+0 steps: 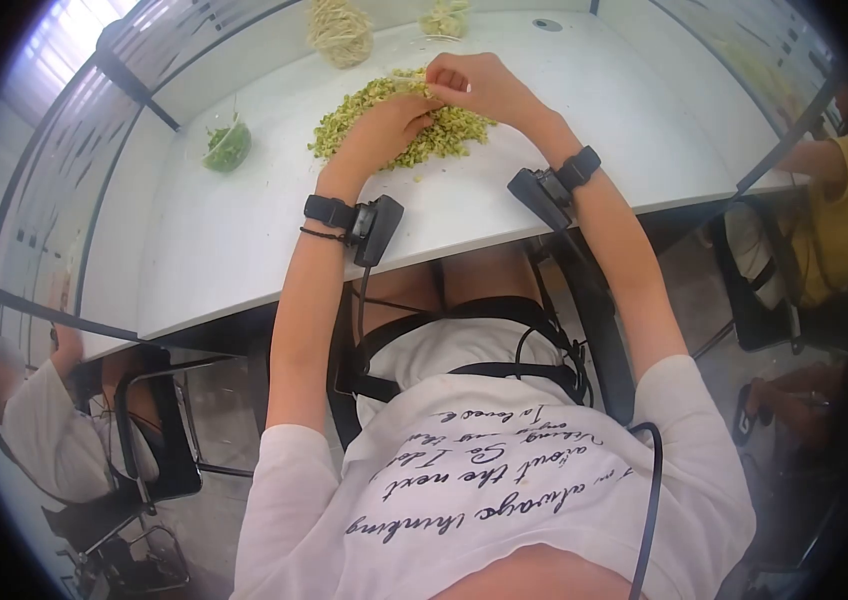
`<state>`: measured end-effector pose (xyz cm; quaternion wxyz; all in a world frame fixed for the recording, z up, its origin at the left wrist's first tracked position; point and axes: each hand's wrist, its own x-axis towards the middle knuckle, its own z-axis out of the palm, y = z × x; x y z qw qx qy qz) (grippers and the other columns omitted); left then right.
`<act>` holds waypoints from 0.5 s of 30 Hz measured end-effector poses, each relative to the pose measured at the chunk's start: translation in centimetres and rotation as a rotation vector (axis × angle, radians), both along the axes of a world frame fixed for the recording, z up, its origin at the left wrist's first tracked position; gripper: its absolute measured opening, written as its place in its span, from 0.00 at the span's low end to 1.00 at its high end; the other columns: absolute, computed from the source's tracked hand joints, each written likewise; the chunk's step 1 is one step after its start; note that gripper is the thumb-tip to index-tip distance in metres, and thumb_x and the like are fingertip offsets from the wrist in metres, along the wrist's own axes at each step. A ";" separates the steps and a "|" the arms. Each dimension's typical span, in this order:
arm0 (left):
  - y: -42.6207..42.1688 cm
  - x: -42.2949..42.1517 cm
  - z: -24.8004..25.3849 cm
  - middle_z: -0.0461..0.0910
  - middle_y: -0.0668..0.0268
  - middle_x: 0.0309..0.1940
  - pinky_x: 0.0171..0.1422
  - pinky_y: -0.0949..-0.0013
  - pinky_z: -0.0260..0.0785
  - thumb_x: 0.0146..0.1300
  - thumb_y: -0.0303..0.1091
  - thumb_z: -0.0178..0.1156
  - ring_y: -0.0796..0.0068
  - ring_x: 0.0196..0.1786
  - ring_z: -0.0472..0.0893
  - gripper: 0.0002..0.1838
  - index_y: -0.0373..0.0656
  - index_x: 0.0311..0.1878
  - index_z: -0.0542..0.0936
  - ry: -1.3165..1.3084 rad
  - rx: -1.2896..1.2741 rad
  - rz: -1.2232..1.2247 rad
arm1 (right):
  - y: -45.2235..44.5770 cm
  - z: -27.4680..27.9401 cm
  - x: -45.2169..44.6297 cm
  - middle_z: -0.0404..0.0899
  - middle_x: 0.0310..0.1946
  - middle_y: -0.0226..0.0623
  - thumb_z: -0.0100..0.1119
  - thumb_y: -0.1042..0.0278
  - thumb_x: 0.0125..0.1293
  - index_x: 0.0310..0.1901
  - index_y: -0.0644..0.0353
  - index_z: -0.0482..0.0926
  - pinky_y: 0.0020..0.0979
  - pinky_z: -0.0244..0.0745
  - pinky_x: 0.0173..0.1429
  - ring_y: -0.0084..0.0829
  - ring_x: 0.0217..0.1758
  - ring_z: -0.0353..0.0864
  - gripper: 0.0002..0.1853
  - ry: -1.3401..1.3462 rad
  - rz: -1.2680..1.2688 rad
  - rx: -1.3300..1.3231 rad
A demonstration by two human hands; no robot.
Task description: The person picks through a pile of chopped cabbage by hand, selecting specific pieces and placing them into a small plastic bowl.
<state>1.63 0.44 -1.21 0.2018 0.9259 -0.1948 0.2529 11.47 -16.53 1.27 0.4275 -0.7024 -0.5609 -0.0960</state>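
A spread-out pile of small yellow-green pieces (449,140), like bits of chopped vegetable, lies on the white table. My left hand (389,132) rests over the middle of the pile, its fingers curled together towards my right hand. Just above the pile, my right hand (479,84) is closed in a pinch, fingertips near those of the left. A thin pale strand seems to show by the right fingertips; what either hand pinches is too small to name. Behind the pile stands a bundle of long pale strands (341,34).
At the left is a clear bowl of green leafy bits (228,146). A clear container with pale pieces (444,20) stands at the back. Low partitions (169,85) border the white table (584,130). Other people sit at both sides; a cable hangs from each wrist device.
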 end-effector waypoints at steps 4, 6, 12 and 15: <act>0.0 0.3 0.1 0.79 0.57 0.39 0.48 0.62 0.69 0.60 0.28 0.57 0.55 0.43 0.77 0.09 0.38 0.43 0.78 0.124 0.011 -0.037 | -0.1 -0.4 0.1 0.79 0.23 0.34 0.57 0.71 0.56 0.33 0.60 0.77 0.28 0.72 0.33 0.28 0.26 0.77 0.05 -0.021 0.042 -0.201; -0.1 0.0 0.5 0.79 0.58 0.39 0.48 0.62 0.69 0.59 0.27 0.58 0.56 0.42 0.77 0.09 0.39 0.43 0.78 0.147 -0.012 -0.029 | -0.1 -0.3 0.0 0.79 0.23 0.35 0.59 0.70 0.57 0.36 0.60 0.76 0.27 0.72 0.34 0.27 0.27 0.77 0.06 -0.069 0.044 -0.201; -0.7 -0.6 1.1 0.81 0.61 0.36 0.44 0.69 0.70 0.57 0.26 0.60 0.66 0.38 0.79 0.10 0.40 0.42 0.79 0.111 -0.155 0.054 | 0.1 -1.1 0.7 0.81 0.27 0.38 0.61 0.69 0.50 0.34 0.61 0.77 0.30 0.73 0.35 0.32 0.29 0.79 0.10 -0.023 0.121 -0.241; -0.6 -0.4 1.1 0.82 0.61 0.35 0.42 0.71 0.71 0.58 0.26 0.60 0.70 0.36 0.81 0.11 0.42 0.45 0.80 0.114 -0.296 0.109 | 0.3 -1.0 0.3 0.82 0.29 0.38 0.63 0.66 0.49 0.35 0.62 0.77 0.30 0.74 0.36 0.32 0.29 0.79 0.12 0.051 0.093 -0.250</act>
